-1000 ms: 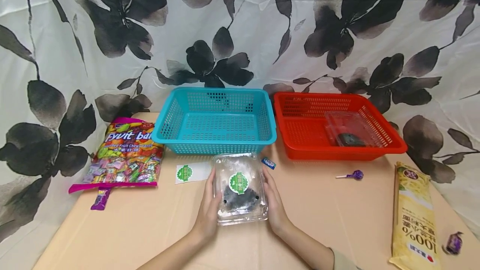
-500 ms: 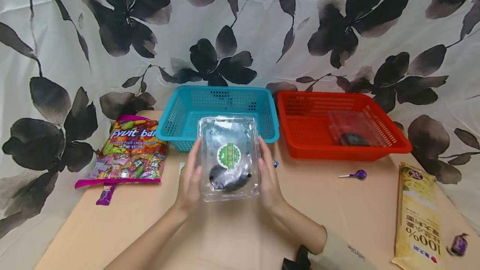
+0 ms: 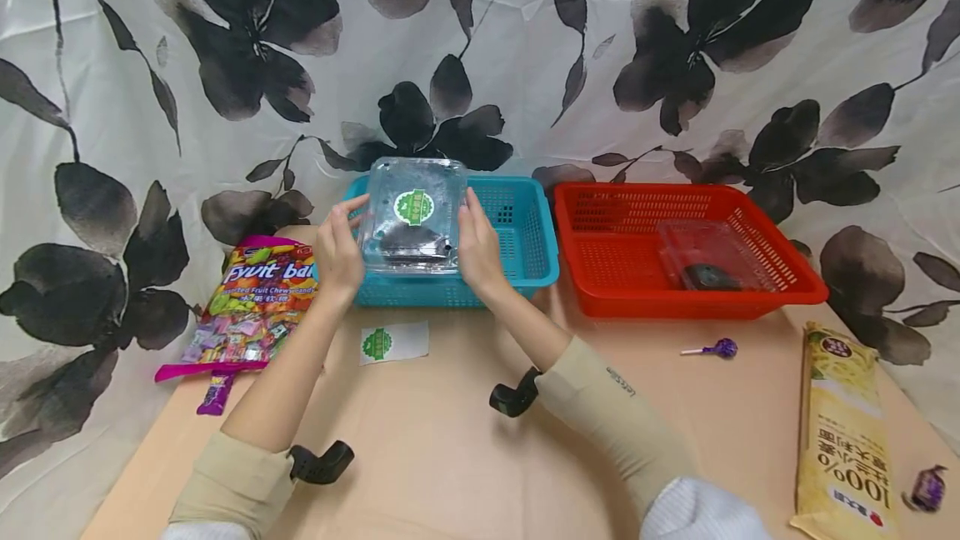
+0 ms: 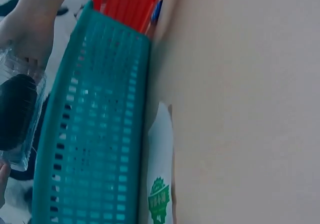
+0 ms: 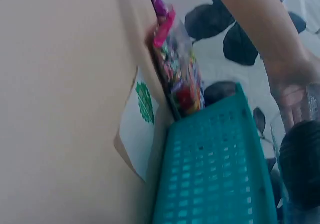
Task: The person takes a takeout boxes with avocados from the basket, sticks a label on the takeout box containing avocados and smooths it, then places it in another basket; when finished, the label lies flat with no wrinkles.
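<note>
Before a floral cloth (image 3: 525,48), a clear box (image 3: 411,205) held over the turquoise basket (image 3: 442,294)

A pale peach table (image 3: 450,440) runs to the foot of the cloth; the left hand (image 3: 340,248) and right hand (image 3: 478,244) grip the box at its 9 and 3 o'clock sides, each partly spread, fingers against its edges; the thumbs do not show clearly. The box hangs over the turquoise basket's left part, toward 10 o'clock in the head view, green sticker in sight.

Half a second ago it was nearer the person; it has since gone toward 11 o'clock, and the white label strip (image 3: 393,344) at 7 o'clock lies uncovered again; I judge the box brought to the basket but not yet let go. The red basket (image 3: 675,307) at 3 o'clock, another clear container (image 3: 708,252) inside, looks unchanged.

Whether the lifted box touches the turquoise rim cannot be told; it screens much of that basket's inside; its dark contents (image 4: 17,112) show as a blurred oval, cut off by the edge of each wrist view; a small blue thing (image 4: 157,12) peeps out in the left wrist view, but the head view loses it, probably behind the right forearm (image 3: 528,323); the left forearm (image 3: 292,369) covers part of the candy bag (image 3: 243,298) at 8 o'clock.
</note>
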Motion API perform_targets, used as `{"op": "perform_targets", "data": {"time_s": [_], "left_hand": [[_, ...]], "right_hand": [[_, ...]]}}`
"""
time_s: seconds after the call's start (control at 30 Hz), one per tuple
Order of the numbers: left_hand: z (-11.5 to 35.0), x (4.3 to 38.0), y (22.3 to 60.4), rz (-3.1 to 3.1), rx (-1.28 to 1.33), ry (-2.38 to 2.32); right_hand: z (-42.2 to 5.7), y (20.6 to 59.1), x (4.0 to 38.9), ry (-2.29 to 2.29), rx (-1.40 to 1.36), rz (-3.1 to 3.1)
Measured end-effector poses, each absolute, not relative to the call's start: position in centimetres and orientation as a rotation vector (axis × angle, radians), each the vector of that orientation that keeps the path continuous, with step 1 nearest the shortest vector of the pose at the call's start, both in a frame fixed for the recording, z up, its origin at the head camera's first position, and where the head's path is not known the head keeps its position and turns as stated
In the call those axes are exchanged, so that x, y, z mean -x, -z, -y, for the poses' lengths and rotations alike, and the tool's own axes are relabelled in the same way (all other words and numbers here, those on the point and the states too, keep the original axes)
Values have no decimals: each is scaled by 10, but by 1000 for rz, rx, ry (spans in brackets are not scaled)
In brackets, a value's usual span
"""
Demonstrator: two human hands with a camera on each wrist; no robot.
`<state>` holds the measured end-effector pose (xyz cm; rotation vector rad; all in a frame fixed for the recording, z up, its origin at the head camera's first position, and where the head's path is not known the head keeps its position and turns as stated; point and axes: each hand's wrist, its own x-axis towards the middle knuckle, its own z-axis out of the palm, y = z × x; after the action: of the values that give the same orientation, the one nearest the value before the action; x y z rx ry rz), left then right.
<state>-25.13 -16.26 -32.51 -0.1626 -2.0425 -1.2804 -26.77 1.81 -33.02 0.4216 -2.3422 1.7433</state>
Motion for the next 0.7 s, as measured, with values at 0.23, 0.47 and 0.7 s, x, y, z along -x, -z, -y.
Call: {"op": "perform_targets", "data": {"time_s": [0.23, 0.47, 0.7], "left_hand": [[178, 277, 342, 2301, -5, 1192], [182, 283, 353, 2535, -57, 1110], [180, 287, 350, 2703, -148, 1085]], "right_hand": [[-18, 341, 295, -1826, -280, 2815], [-18, 350, 307, -2064, -254, 2896], [-17, 353, 316, -2170, -301, 2942]]}}
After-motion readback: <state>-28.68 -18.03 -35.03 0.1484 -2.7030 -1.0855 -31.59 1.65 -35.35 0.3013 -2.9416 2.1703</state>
